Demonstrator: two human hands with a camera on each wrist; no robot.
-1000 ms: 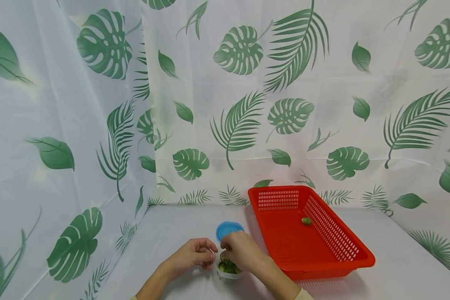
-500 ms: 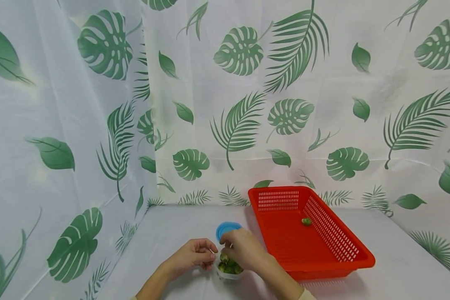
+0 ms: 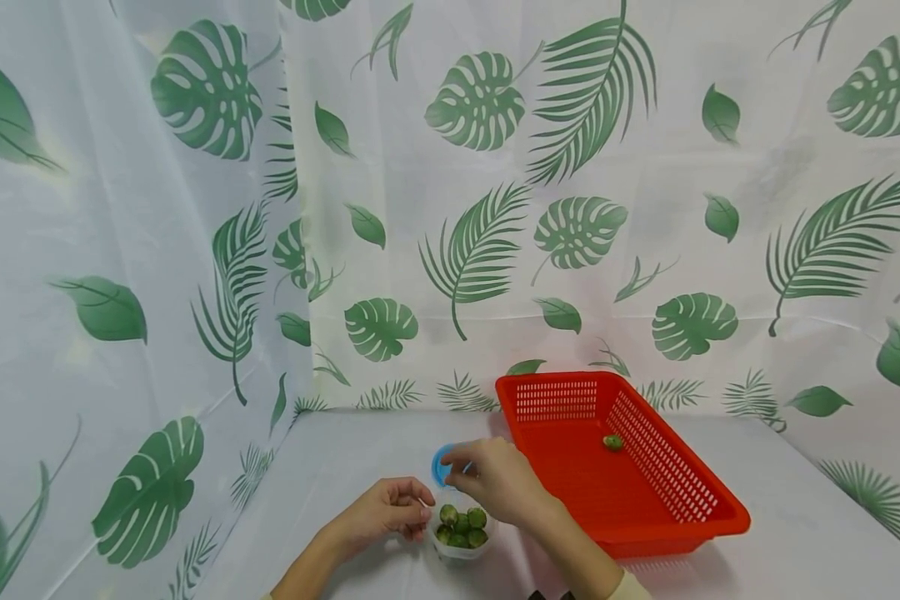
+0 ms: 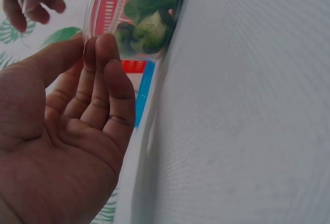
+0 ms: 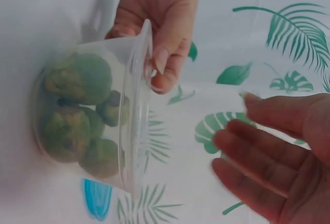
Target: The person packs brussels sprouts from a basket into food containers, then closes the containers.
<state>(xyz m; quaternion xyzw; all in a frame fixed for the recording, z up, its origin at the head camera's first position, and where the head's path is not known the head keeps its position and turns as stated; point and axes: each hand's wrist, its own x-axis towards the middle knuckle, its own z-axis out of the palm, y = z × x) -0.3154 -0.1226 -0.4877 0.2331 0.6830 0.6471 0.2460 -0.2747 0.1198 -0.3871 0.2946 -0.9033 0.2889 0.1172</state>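
A clear plastic tub [image 3: 457,553] stands on the white table, holding several Brussels sprouts [image 3: 462,527]. My left hand [image 3: 392,510] pinches the tub's rim between thumb and fingers, as the right wrist view shows. Above and just behind the tub is my right hand [image 3: 497,481], its fingers loosely bent with nothing in them. In the right wrist view that hand [image 5: 278,157] is apart from the rim. Behind the tub lies a blue round lid [image 3: 441,468], partly hidden by the right hand.
A large red perforated basket [image 3: 570,500] sits right of the tub, with one Brussels sprout [image 3: 612,442] inside near its far right side. A leaf-patterned curtain [image 3: 390,250] hangs behind and to the left of the table.
My right hand has lifted away from the tub, moving up and slightly right, so the sprouts now show fully. The left hand has kept its place at the rim.
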